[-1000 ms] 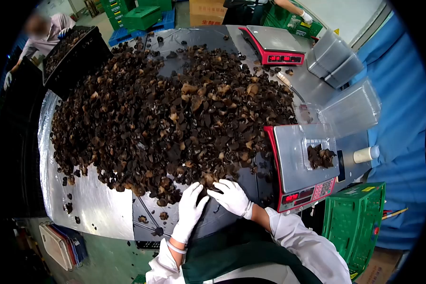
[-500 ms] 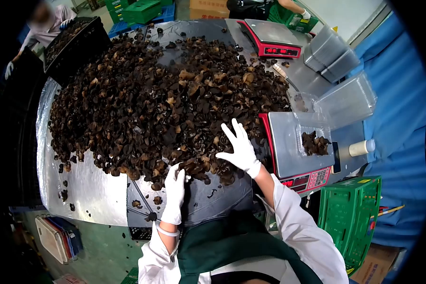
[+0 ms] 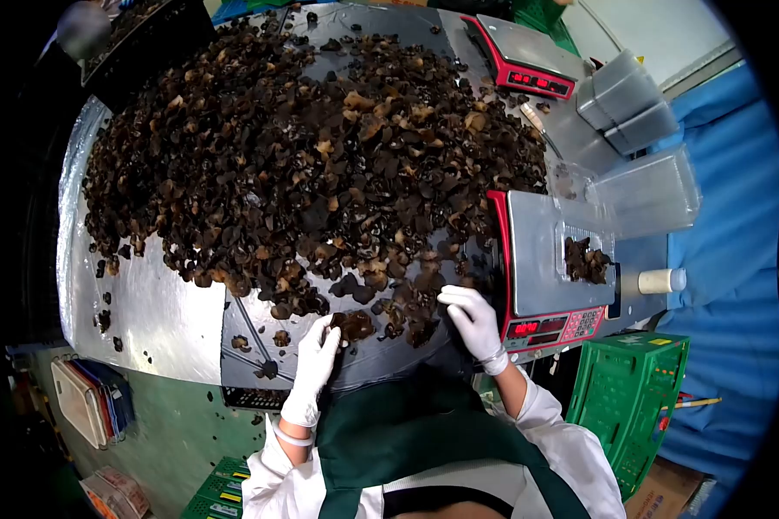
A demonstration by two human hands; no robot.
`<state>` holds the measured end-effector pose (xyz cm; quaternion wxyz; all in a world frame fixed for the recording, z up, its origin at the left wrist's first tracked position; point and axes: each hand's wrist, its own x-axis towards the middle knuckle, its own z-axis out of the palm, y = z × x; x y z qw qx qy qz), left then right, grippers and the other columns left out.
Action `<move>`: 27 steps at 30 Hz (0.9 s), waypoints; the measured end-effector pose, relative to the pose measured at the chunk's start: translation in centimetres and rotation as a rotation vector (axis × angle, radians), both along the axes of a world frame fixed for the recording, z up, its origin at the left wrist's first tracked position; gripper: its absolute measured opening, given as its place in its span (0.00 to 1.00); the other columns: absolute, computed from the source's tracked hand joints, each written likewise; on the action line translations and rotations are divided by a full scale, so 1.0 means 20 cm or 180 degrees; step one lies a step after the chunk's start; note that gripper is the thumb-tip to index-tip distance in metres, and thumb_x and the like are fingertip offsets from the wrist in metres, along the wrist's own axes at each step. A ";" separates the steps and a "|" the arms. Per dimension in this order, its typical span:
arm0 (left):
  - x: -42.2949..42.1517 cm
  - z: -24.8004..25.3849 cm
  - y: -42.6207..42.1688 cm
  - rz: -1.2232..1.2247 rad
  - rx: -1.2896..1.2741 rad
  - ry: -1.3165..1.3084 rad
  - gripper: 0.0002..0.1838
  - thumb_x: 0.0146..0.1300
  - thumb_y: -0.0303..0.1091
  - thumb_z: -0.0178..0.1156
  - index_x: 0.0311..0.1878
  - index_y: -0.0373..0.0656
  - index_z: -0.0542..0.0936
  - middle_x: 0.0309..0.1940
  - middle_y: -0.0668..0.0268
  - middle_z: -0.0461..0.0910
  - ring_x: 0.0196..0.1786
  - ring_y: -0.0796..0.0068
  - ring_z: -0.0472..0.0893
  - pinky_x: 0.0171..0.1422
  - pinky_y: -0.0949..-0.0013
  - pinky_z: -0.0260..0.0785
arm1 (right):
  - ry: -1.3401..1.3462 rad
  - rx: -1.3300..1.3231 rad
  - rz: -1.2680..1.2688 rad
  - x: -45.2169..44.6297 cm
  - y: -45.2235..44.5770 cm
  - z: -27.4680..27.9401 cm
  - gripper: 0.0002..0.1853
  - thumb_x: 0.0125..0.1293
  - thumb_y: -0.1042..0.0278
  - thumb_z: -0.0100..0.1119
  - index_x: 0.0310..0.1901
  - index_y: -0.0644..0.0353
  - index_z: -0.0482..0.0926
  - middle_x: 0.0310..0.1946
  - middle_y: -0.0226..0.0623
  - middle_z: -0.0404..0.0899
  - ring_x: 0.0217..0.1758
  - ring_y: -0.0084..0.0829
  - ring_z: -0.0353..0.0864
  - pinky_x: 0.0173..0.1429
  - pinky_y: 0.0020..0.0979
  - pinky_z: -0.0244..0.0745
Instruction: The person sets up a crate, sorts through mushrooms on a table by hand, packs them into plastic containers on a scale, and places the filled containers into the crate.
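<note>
The gloved left hand (image 3: 315,353) points forward, fingers bent close to the thumb — the gloved right hand (image 3: 473,325) slants inward, fingers loosely extended — both forearms (image 3: 512,390) apart.

I stand in a food-packing workroom: right of the heap of dark, mushroom-like pieces (image 3: 294,173) are digital scales (image 3: 537,251), stacked clear tubs (image 3: 627,99) and a green crate (image 3: 627,394).

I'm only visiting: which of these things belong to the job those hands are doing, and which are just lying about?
Seemingly part of the job:
Left hand and right hand, both gloved
Heap of dark, ruffled pieces
Nearer scale
Clear tray on it, holding some pieces

Apparently just about:
White cylinder
Green crate, lower right
Blue curtain
</note>
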<state>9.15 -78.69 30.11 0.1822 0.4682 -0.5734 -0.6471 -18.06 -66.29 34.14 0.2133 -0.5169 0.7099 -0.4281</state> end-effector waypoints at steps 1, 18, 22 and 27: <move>0.01 -0.01 0.02 -0.0226 -0.0619 -0.0416 0.16 0.66 0.30 0.56 0.56 0.37 0.73 0.41 0.63 0.80 0.37 0.71 0.80 0.44 0.71 0.71 | -0.0127 0.0053 -0.0282 -0.02 0.03 0.01 0.12 0.61 0.77 0.58 0.46 0.60 0.81 0.48 0.40 0.79 0.50 0.38 0.80 0.56 0.31 0.74; -0.10 -0.01 0.01 -0.0966 -0.2970 -0.0803 0.27 0.44 0.21 0.63 0.52 0.43 0.76 0.45 0.60 0.78 0.49 0.57 0.77 0.53 0.62 0.71 | 0.1037 0.0545 0.0414 0.14 0.12 -0.15 0.44 0.42 0.58 0.76 0.64 0.54 0.67 0.66 0.53 0.60 0.68 0.55 0.60 0.70 0.45 0.59; -0.20 -0.02 -0.05 -0.0773 -0.2956 -0.0667 0.31 0.48 0.21 0.62 0.60 0.42 0.72 0.56 0.55 0.74 0.58 0.54 0.74 0.62 0.61 0.68 | 0.1016 0.0547 0.0471 0.13 0.00 -0.10 0.56 0.38 0.46 0.77 0.69 0.58 0.60 0.71 0.61 0.46 0.73 0.64 0.48 0.73 0.49 0.52; -0.31 -0.01 -0.12 -0.0991 -0.3251 -0.0921 0.31 0.49 0.24 0.62 0.61 0.41 0.72 0.57 0.55 0.74 0.53 0.55 0.75 0.58 0.60 0.69 | 0.1239 0.0739 0.0634 0.15 -0.16 -0.08 0.53 0.43 0.39 0.70 0.70 0.53 0.61 0.71 0.56 0.52 0.71 0.64 0.50 0.73 0.51 0.49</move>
